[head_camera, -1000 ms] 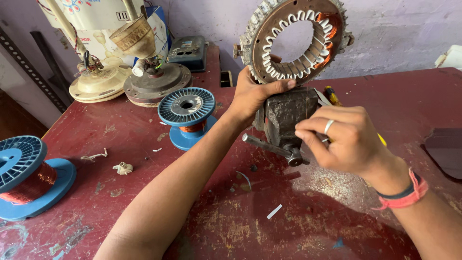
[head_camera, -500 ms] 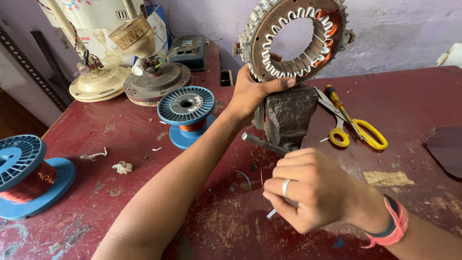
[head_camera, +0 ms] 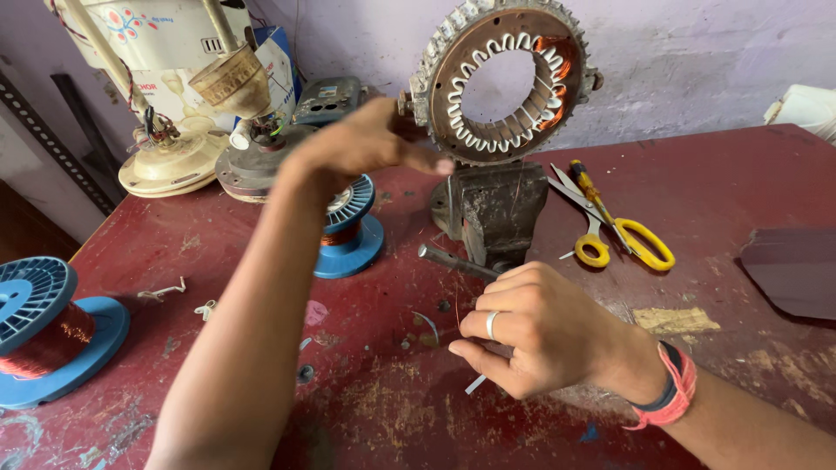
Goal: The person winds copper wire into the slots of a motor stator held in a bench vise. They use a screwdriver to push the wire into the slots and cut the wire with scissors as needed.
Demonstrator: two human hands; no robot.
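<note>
Just in front of the grey bench vise (head_camera: 494, 213), the right hand (head_camera: 531, 335) hovers low over the red table (head_camera: 731, 187), its fingertips pinched on a thin copper wire (head_camera: 455, 300) that runs up toward the vise. Above the vise, the ring-shaped stator (head_camera: 503, 80) stands clamped upright; the left hand (head_camera: 370, 144), blurred, fingers held together and extended, reaches toward its left rim. Yellow-handled scissors (head_camera: 614, 231) lie right of the vise, a blue wire spool (head_camera: 348, 226) left of it.

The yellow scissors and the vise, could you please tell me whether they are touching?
Apart. The head view shows bare red table between the yellow scissors and the vise.
</note>
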